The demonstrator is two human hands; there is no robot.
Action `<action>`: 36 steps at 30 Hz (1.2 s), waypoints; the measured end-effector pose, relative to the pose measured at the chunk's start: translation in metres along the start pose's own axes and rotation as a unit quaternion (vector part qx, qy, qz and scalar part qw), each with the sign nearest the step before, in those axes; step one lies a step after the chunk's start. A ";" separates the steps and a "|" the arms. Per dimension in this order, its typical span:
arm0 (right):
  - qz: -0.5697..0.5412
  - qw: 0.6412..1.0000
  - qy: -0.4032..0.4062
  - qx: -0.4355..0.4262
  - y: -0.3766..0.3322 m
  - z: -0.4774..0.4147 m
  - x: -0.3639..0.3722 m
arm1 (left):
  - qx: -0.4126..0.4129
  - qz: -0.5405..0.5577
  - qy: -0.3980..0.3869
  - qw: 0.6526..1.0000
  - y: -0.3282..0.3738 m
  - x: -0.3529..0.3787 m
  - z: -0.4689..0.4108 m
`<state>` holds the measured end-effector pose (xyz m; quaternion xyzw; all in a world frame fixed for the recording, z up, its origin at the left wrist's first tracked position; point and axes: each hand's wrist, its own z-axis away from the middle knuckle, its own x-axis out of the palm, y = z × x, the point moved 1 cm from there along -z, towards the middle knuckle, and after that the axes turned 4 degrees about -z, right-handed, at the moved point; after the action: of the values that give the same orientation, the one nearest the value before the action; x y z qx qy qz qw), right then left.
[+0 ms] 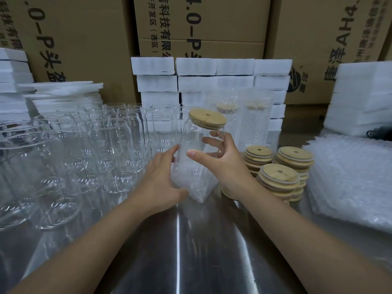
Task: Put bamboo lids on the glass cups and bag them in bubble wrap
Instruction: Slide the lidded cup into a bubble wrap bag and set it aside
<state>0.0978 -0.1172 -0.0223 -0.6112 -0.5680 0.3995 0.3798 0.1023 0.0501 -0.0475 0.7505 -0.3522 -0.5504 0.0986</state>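
A bare metal table [191, 251] fills the foreground, with both forearms reaching over it. The left hand [163, 179] curls its fingers and thumb round the lower part of a bubble wrap bag [195, 183], whose bottom corner touches the table. The right hand [224, 164] grips the glass cup [192, 136] at mid-height, thumb in front and fingers wrapped behind. The cup tilts slightly, its base inside the bag's mouth and its upper half standing clear. A bamboo lid [207, 118] sits on its rim. Just right of the hands stand stacks of spare lids [277, 179], and beyond them lies a pile of flat bubble bags [350, 183]. Empty glass cups [95, 145] crowd the left side. Behind the held cup stand two bagged cups [244, 119], then white foam blocks [212, 81] and cardboard cartons [201, 24].
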 end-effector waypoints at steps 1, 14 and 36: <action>-0.008 1.000 -0.002 0.001 -0.001 0.000 0.001 | 0.018 -0.011 -0.004 1.000 -0.001 0.001 0.000; 0.001 1.000 -0.021 -0.022 -0.009 0.006 0.006 | 0.061 0.232 0.013 0.971 0.002 0.011 0.000; 0.068 0.979 -0.191 -0.009 -0.011 0.006 0.005 | 0.049 0.330 0.212 0.918 0.013 0.001 0.005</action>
<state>0.0876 -0.1118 -0.0148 -0.5645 -0.5905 0.5286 0.2305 0.0928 0.0412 -0.0434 0.6945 -0.5777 -0.2964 0.3101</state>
